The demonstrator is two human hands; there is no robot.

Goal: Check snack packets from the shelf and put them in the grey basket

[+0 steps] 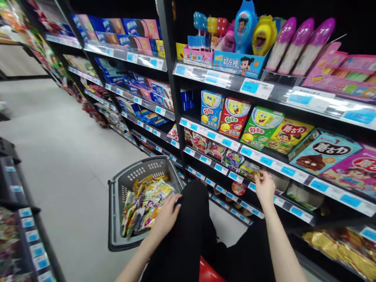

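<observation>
My left hand (167, 214) is over the near right side of a grey plastic basket (114, 203), beside my knee. Its fingers are curled, with a small dark thing between thumb and forefinger that I cannot make out. Inside the basket lies a heap of small yellow, purple and white snack packets (149, 199). At a lower shelf on the right, my right hand (265, 188) has thumb and fingertips pinched at the right end of a yellow packet (248, 170). Left of that packet stand a purple grape-pictured packet (233, 158) and several red ones (201, 141).
Boxed biscuits (235, 117) fill the shelf above, and toy sweets (245, 29) the one over that. Price-tag rails (223, 139) edge the shelves. My black-clad knee (195, 199) is between the hands. A grey aisle floor (70, 156) runs left; another rack (17, 203) borders it.
</observation>
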